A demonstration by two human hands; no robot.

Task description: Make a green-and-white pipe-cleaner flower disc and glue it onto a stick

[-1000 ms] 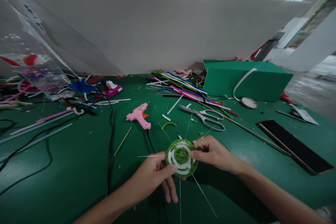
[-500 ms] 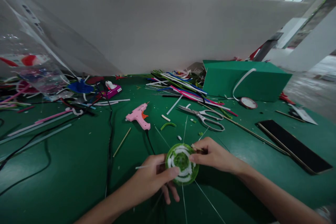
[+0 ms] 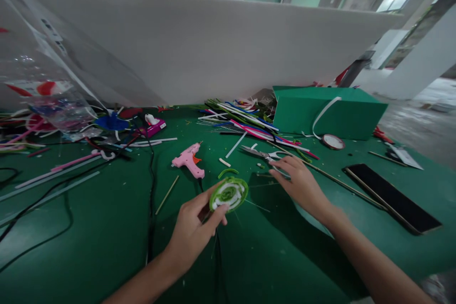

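Observation:
My left hand [image 3: 199, 221] pinches a round coil of green and white pipe cleaner [image 3: 230, 194] by its near edge, thumb on top. The disc is tilted, and thin clear strands stick out from it. My right hand [image 3: 297, 180] is over the handles of the grey scissors [image 3: 261, 153], its fingers stretched out and partly covering them; whether they touch the handles is unclear. A pink glue gun [image 3: 189, 160] lies beyond my left hand. Between it and the scissors are a green pipe cleaner scrap [image 3: 228, 171] and a short white piece [image 3: 224, 162].
Pipe cleaners [image 3: 242, 116] in several colours are heaped at the back beside a green box [image 3: 327, 111]. A roll of tape [image 3: 333, 141], a long stick [image 3: 331, 175] and a black phone-like slab [image 3: 392, 197] lie right. A black cable [image 3: 150, 199] crosses the left side.
My right hand has left the coil and moved up and right to the scissors. My left hand has drawn the coil left and up, tilting it.

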